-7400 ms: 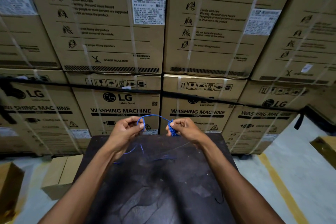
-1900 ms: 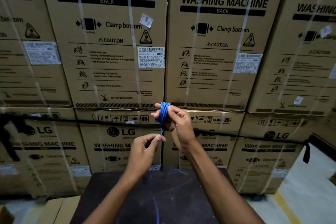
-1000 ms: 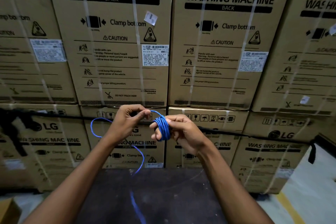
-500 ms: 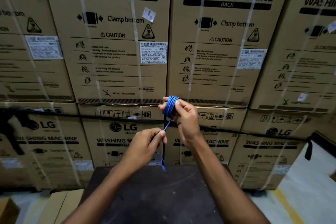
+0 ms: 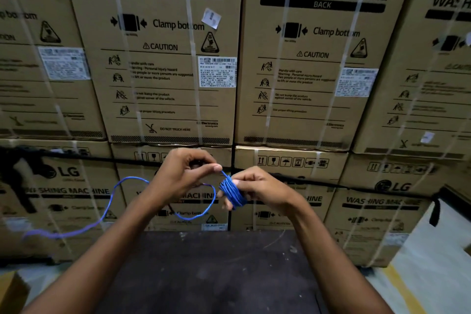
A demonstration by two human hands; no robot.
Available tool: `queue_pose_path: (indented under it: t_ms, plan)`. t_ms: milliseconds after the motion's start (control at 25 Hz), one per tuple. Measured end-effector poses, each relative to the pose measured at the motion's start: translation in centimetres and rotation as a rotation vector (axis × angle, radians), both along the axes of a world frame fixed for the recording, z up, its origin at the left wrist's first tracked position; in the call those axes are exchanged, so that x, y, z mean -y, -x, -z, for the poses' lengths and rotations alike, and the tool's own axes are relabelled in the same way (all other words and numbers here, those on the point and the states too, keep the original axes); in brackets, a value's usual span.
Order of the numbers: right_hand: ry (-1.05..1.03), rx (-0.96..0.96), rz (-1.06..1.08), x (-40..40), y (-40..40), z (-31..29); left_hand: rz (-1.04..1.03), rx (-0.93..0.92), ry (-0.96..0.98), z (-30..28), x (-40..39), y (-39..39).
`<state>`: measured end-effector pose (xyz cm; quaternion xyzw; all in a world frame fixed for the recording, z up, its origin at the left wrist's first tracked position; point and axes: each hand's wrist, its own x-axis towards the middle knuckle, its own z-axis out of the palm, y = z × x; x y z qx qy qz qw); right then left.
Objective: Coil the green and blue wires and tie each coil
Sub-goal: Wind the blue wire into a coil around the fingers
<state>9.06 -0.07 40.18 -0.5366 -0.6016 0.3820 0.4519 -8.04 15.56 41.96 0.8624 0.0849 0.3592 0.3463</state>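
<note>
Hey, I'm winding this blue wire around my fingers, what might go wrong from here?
1. The blue wire coil sits out near the right hand fingertips, so turns may slip off.
2. The loose tail swings free to the left of the left hand, off the dark table, and could kink or tangle.
3. The coil is not tied yet, so easing the grip may let it spring open.

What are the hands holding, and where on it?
Blue wire. Right hand grips the wound coil, looped round its fingers; left hand pinches the free strand just beside the coil.
</note>
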Motion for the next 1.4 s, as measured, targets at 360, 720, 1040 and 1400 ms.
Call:
queue_pose_path:
  t_ms: [360,720,1040,1400]
  plan:
    - [-0.256,-0.682,-0.195,1.3,1.6,-2.1,0.069,0.096,0.243,6.5,-0.7,-2.0]
    - [-0.531,-0.821,0.319,-3.1,-0.1,-1.3,-0.026,-0.181,-0.173,9.1,5.9,-1.1]
    - [-0.358,-0.296,0.509,-2.9,-1.9,2.0,-0.338,-0.036,-0.438,6.1,4.4,1.3]
    - [-0.076,0.068,0.317,-1.7,0.0,1.7,-0.187,-0.009,-0.378,-0.9,1.4,0.9]
